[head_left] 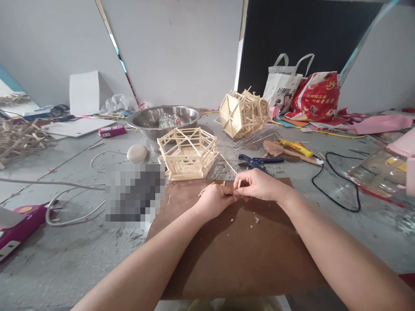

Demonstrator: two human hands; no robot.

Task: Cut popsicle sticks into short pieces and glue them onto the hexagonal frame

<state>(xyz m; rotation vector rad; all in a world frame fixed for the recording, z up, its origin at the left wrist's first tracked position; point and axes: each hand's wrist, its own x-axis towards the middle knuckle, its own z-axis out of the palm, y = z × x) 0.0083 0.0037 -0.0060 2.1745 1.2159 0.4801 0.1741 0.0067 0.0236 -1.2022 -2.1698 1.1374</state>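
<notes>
My right hand [257,185] is closed in a pinch on a short pale wooden stick [240,183]. Against its fingertips rests my left hand [214,200], also closed, with another stick end [224,183] showing above its fingers; how far that piece reaches inside is hidden. Both hands are over a brown board [233,255] dotted with small pale crumbs. Just beyond them stands an open hexagonal frame [188,155] built of thin wooden sticks. A few loose sticks [205,189] lie beside my left hand. Blue-handled pliers [259,160] are behind my right hand.
A larger stick construction [243,113] and a steel bowl [136,120] stand at the back. Left are a stick pile [19,140], purple power strip [26,226] and grey cable [78,185]. Right are a yellow-handled tool [296,147], black cord [327,162] and clear container [372,175].
</notes>
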